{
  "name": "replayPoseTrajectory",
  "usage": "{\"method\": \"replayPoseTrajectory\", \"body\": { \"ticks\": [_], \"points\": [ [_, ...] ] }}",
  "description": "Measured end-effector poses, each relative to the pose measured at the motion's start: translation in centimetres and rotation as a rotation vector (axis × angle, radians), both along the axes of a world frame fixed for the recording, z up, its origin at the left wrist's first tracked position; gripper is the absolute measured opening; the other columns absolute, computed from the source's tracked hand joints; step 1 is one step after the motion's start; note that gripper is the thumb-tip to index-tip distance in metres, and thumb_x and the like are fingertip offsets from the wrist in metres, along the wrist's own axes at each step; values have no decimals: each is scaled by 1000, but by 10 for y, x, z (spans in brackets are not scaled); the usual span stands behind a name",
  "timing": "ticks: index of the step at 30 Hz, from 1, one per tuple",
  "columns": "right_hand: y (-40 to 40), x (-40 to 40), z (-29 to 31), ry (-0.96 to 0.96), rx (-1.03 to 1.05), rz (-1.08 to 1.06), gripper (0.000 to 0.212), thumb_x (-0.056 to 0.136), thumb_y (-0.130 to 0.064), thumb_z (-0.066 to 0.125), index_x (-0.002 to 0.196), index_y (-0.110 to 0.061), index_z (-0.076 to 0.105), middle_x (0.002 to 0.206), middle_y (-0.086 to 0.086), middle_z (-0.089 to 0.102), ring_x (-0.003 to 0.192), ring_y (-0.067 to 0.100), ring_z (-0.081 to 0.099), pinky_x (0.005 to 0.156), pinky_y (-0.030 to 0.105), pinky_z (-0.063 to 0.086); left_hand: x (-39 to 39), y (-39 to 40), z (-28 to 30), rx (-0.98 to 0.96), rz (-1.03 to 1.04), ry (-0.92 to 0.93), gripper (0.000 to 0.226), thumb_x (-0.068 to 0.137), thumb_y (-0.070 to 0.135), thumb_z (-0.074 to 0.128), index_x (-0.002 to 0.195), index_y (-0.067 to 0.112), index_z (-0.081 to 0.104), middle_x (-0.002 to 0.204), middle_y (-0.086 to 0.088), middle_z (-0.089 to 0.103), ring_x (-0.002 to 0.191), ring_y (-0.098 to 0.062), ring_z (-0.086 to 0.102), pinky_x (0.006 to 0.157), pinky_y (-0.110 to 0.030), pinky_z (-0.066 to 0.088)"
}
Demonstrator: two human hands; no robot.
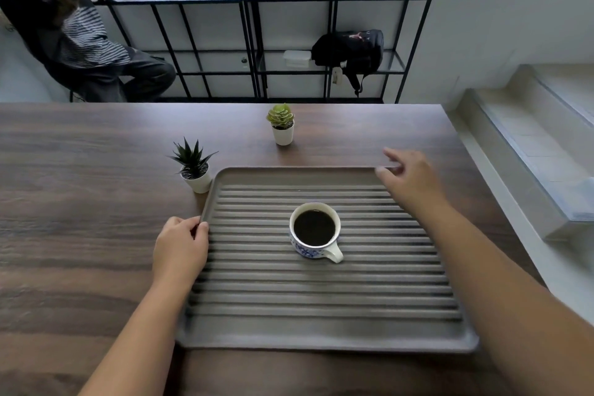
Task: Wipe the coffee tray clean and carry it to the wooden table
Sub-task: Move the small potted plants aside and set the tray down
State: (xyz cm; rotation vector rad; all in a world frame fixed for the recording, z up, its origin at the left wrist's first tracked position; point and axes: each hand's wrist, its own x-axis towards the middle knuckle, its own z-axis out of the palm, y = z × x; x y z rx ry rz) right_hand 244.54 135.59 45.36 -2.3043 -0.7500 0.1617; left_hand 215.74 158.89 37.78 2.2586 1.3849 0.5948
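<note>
Coffee tray (321,325), grey and ribbed, lies flat on the wooden tabletop (80,202) straight ahead of you, a full cup of black coffee (315,230) standing near its middle. To settle it well, keep it level and move slowly (the cup is brimming), and watch the small potted plant (194,167) touching or just beside its far left corner. Your left hand (180,247) has its grip closed on the tray's left rim, fingers curled over the edge. Your right hand (408,177) reaches across to the far right corner, fingers loosely spread, grip wide and holding nothing.
</note>
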Motion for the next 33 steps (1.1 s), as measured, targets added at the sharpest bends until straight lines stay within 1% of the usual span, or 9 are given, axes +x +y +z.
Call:
{"method": "replayPoseTrajectory", "body": {
  "ticks": [2, 4, 7, 11, 15, 21, 26, 29, 33],
  "points": [
    [46, 11, 7, 132, 67, 127, 54, 87, -28, 64, 136, -15, 48, 129, 6, 57, 102, 16, 54, 90, 30, 43, 1, 1, -1, -22, 7, -32, 29, 92, 22, 57, 112, 6, 71, 87, -5, 54, 91, -31, 59, 83, -35, 43],
    [88, 22, 7, 244, 87, 225, 64, 84, -31, 68, 140, -15, 41, 136, 4, 52, 107, 14, 54, 92, 30, 44, 1, 2, -3, -31, 20, -55, 27, 92, 20, 58, 110, 6, 72, 85, -5, 55, 87, -29, 58, 81, -33, 42],
    [140, 36, -3, 390, 136, 251, 84, 76, -33, 77, 145, -14, 33, 140, 2, 48, 114, 17, 53, 98, 34, 45, 1, 1, -3, -23, 22, -60, 24, 91, 17, 60, 108, 7, 72, 82, -5, 56, 83, -25, 56, 78, -32, 40],
    [181, 46, -24, 456, 134, 278, 104, 65, -34, 85, 148, -15, 25, 142, 3, 45, 120, 19, 50, 104, 42, 43, 2, 2, -2, -21, 30, -57, 23, 91, 16, 61, 109, 8, 72, 81, -4, 56, 78, -22, 54, 75, -29, 37],
    [204, 47, -44, 489, 139, 290, 112, 60, -35, 87, 148, -17, 22, 142, 4, 43, 126, 23, 46, 107, 43, 39, 2, 1, 0, -34, 49, -52, 23, 90, 17, 62, 109, 9, 73, 81, -4, 58, 77, -22, 56, 74, -29, 37],
    [224, 47, -63, 491, 208, 228, 103, 55, -41, 88, 141, -22, 35, 133, 1, 48, 120, 21, 48, 104, 42, 42, 2, -2, 3, -62, 69, -63, 24, 91, 17, 62, 112, 13, 72, 83, -3, 59, 78, -19, 56, 75, -28, 37],
    [233, 51, -73, 475, 228, 212, 98, 41, -55, 84, 128, -32, 47, 121, -6, 56, 116, 20, 52, 101, 42, 44, 2, 1, 4, -99, 83, -61, 25, 89, 19, 63, 112, 16, 72, 82, -1, 60, 80, -19, 58, 75, -28, 38],
    [235, 50, -72, 449, 218, 215, 81, 53, -46, 85, 125, -29, 50, 119, -5, 57, 114, 19, 53, 100, 41, 45, 5, 7, 7, -119, 114, -85, 26, 87, 20, 66, 112, 14, 72, 82, -1, 60, 76, -16, 57, 75, -25, 37],
    [235, 52, -74, 403, 204, 215, 67, 65, -38, 82, 124, -27, 51, 113, -6, 56, 111, 19, 53, 100, 39, 45, 14, 13, 14, -116, 135, -130, 26, 87, 20, 66, 112, 15, 72, 79, 2, 56, 71, -2, 54, 73, -20, 34]
  ]
}}
